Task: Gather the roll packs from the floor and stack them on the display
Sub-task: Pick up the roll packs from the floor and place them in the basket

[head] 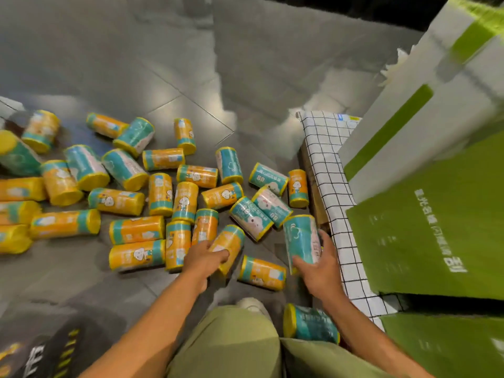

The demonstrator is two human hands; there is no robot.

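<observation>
Low over the grey tiled floor (136, 64), the left hand (203, 257) curls round a tilted orange-and-yellow plastic-wrapped roll pack (231, 241). The right hand (319, 266) wraps a teal roll pack (300, 238), held upright just beside the white, black-checked cloth display (324, 148). Judged advice: grip each pack mid-body, as the film looks slippery, then seat both flat on the cloth so later layers stack evenly.
</observation>
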